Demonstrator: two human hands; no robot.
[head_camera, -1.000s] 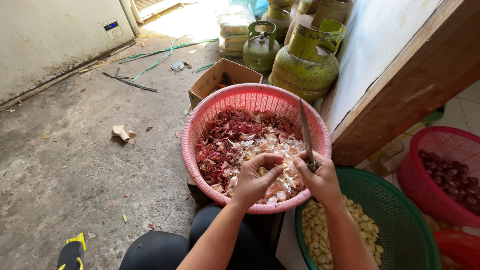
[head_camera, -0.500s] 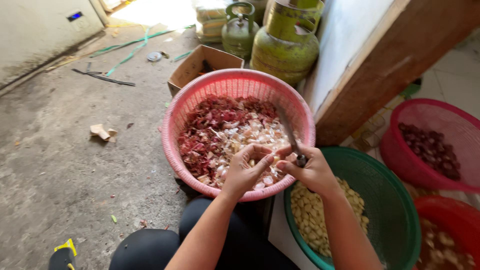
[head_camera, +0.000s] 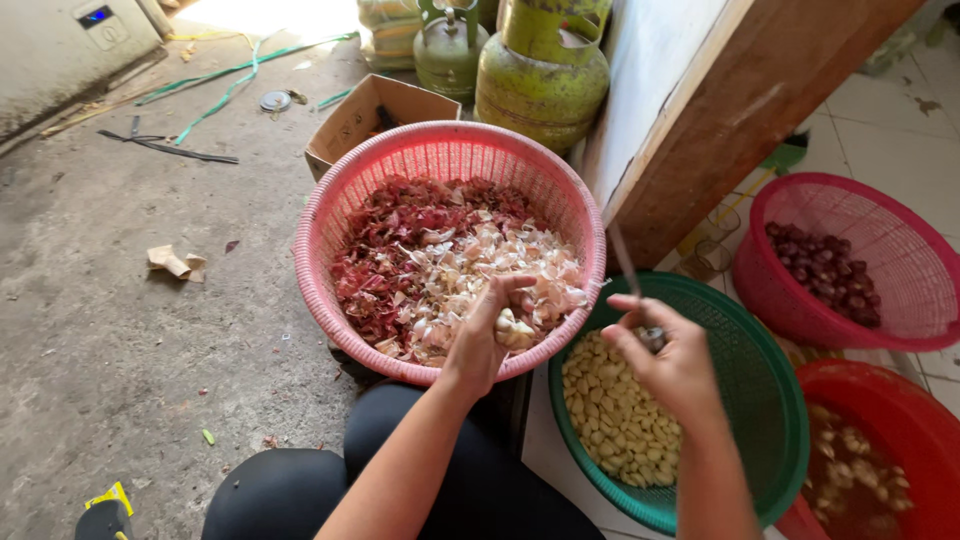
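We look down at a pink basket (head_camera: 330, 220) of red and white peelings. Over its near rim our left hand (head_camera: 487, 335) grips a garlic clove (head_camera: 512, 328). Beside it, above a green basket (head_camera: 770, 420) of peeled cloves, our right hand (head_camera: 668, 362) clasps a knife (head_camera: 630, 275).

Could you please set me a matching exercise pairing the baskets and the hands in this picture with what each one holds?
Things:
1. pink basket
2. green basket
3. left hand
4. right hand

Holds:
A. a knife
B. peeled garlic cloves
C. a garlic clove
D. red and white peelings

Pairs: 1-D, 2-B, 3-C, 4-A
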